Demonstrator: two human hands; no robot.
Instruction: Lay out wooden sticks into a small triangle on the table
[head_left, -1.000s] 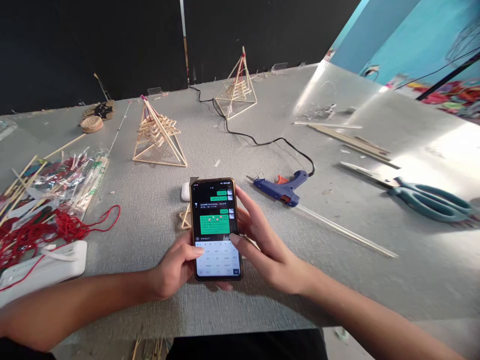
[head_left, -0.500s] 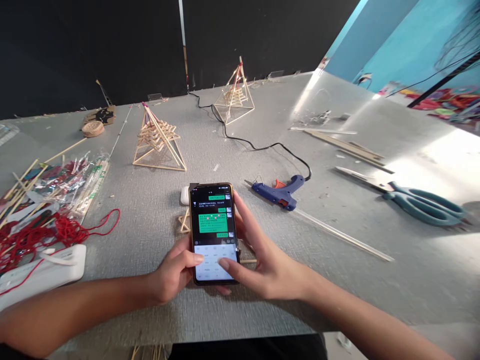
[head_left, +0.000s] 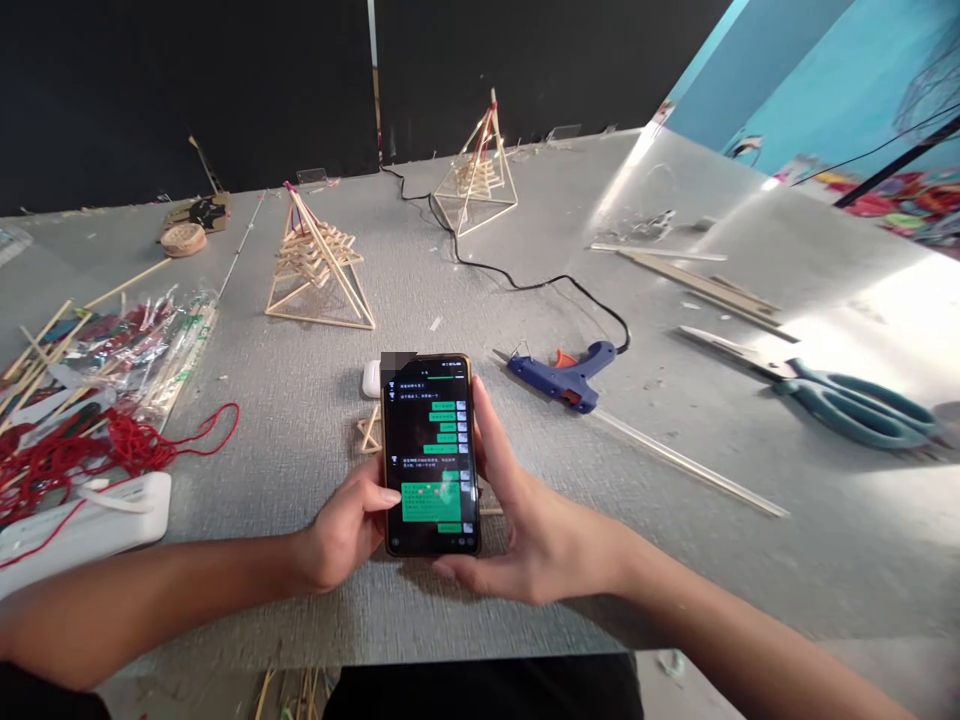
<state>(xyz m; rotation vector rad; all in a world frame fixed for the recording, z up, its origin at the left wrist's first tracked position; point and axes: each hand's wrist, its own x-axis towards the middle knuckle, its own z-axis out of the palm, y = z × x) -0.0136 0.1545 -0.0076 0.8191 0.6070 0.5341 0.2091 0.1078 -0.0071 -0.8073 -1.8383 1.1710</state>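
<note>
A smartphone [head_left: 430,455] with a dark chat screen and green message bubbles is held upright above the table. My left hand [head_left: 349,520] grips its left edge, thumb at the screen's border. Along the right edge and bottom corner, my right hand [head_left: 536,530] is wrapped, its thumb under the lower edge. Behind the phone, a white case [head_left: 372,379] and a small wooden stick frame [head_left: 367,432] are partly hidden.
Two stick pyramids [head_left: 319,265] stand farther back. To the right lie a blue glue gun [head_left: 562,378] with a black cord and large scissors [head_left: 832,395]. Red yarn [head_left: 142,440], sticks, plastic packets and a white power strip [head_left: 120,525] crowd the left side.
The on-screen keyboard has disappeared and the chat fills the screen. My right thumb has moved off the screen to the phone's lower edge. The view has shifted slightly.
</note>
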